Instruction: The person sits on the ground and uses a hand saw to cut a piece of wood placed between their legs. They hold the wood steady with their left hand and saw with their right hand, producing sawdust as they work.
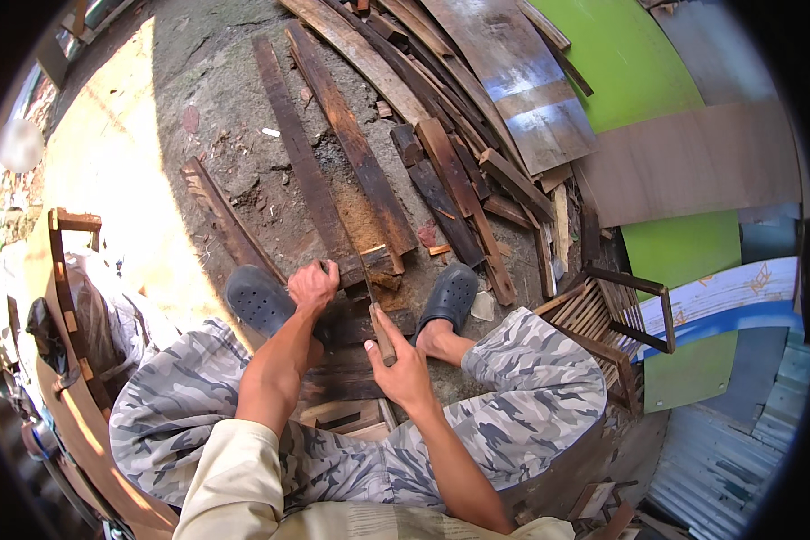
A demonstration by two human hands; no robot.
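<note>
My left hand (313,286) is closed on the near end of a long dark plank (299,157), which stretches away over the ground. My right hand (403,364) wraps round the wooden handle of a handsaw (384,337), thumb on one side and fingers on the other. The thin blade shows nearly edge-on, pointing away from me across the wood just right of my left hand. A second dark plank (355,135) lies to the right of the held one. Pale sawdust (358,219) is scattered between these two planks.
Stacked timber offcuts (454,193) lie at the right, beside a slatted wooden frame (594,315) and large green panels (621,63). A short plank (228,216) rests at the left. My feet, in dark clogs (450,297), flank the work.
</note>
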